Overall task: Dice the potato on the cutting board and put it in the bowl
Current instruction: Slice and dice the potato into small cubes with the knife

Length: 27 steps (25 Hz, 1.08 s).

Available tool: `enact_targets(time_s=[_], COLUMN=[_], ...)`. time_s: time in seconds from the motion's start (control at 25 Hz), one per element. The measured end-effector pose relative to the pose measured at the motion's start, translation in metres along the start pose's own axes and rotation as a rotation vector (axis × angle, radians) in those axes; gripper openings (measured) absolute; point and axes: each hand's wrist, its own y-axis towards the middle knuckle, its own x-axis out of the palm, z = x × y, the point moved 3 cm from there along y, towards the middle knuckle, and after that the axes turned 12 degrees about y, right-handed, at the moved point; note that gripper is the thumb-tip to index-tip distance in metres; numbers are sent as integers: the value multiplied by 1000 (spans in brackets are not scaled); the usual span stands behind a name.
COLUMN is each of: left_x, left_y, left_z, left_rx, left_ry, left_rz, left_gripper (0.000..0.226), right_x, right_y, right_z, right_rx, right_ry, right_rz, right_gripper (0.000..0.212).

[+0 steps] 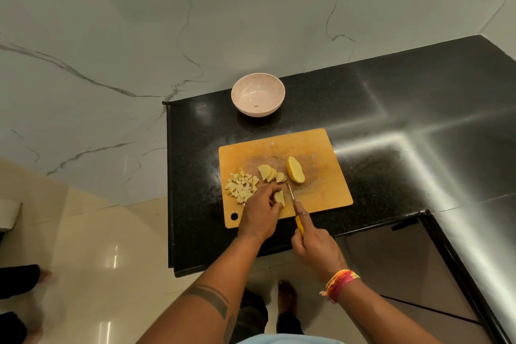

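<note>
Left hand [261,213] pinches a small stack of potato slices [279,198] at lower centre of the wooden cutting board [315,148], fingers curled over it. Right hand [314,246] is wrapped round the yellow handle of a knife [291,195], forefinger laid along the spine, blade just right of the stack. Blade looks to be touching the board, but it's thin and partly hidden, so can't be sure.

Risks:
- Left fingertips sit right beside the blade; a slip on the wet stack likely nicks them.
- The stack is small and tall-ish, so it may topple or splay under the cut and give uneven dice.
- The diced pile [241,186] lies at the board's left edge; a nudge from the left hand could push cubes onto the black counter [391,92].
- The counter's left edge drops to the floor just left of the board; spilled cubes could go over.
- The bowl [257,93], empty apart from a speck, stands above the board, apart from it; carrying dice across the gap may drop some.

Still uncut: fanned slices [270,173] mid-board and a potato half [295,170] to their right.

Room: open board to the right and top; wide bare counter at right of frame. Tight at left and at the board's near edge, where both hands work.
</note>
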Motion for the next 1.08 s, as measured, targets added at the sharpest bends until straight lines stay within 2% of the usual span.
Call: enact_targets(time_s=[0.12, 0.2, 0.6, 0.8, 1.08], left_x=[1, 2, 6, 5, 1], left_y=[-2, -2, -1, -3, -3], left_z=[1, 0, -4, -3, 3], left_rx=[90, 108, 144, 147, 204], left_ry=[219, 280, 318, 332, 396], left_rz=[20, 34, 60, 97, 135], left_gripper=[47, 45, 42, 30, 33], right_x=[6, 10, 13, 14, 19], right_y=[-8, -9, -1, 11, -33], right_z=[3, 0, -17, -20, -4], right_rx=[14, 14, 15, 31, 35], right_ry=[-29, -52, -158, -215, -264], right_rz=[-31, -34, -48, -72, -114], right_gripper=[77, 77, 80, 81, 85])
